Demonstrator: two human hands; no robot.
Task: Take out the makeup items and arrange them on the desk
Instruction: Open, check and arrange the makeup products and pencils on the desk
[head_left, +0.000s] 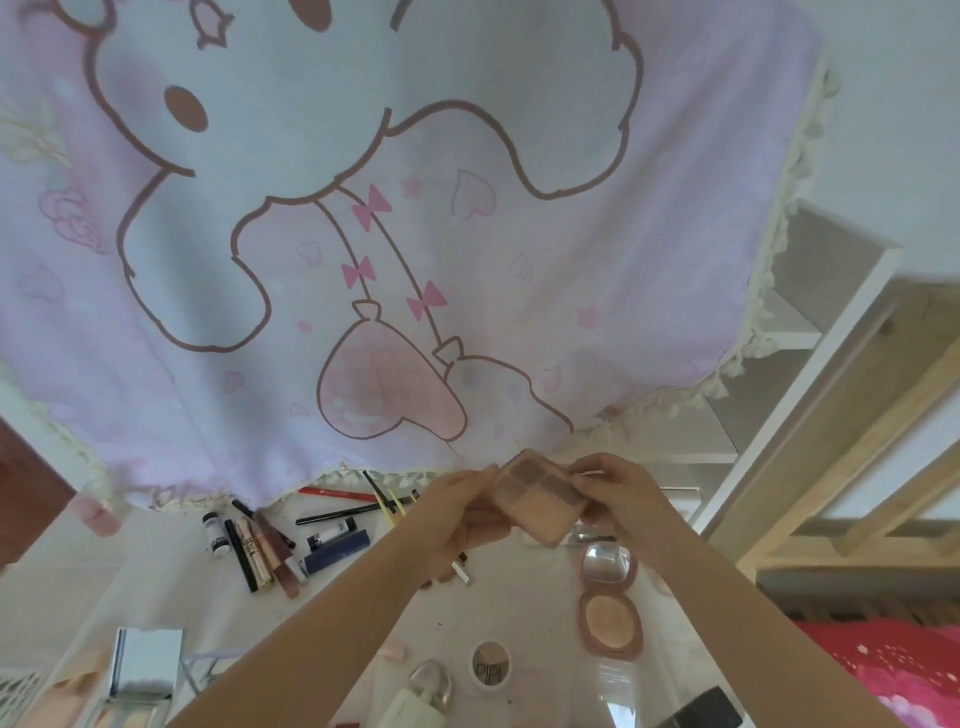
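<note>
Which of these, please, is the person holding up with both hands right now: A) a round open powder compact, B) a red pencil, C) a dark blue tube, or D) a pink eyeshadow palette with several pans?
D: the left hand and right hand grip opposite edges of the pink eyeshadow palette, raised above the desk.

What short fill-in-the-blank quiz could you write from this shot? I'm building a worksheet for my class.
1. The eyeshadow palette is held by ____ hands at once.
2. The open round compact lies below the person's ____ hand.
3. The blue tube lies to the ____ of the left hand in the picture.
4. The cloth behind the desk is printed with a cartoon ____.

Answers: both; right; left; rabbit
</note>
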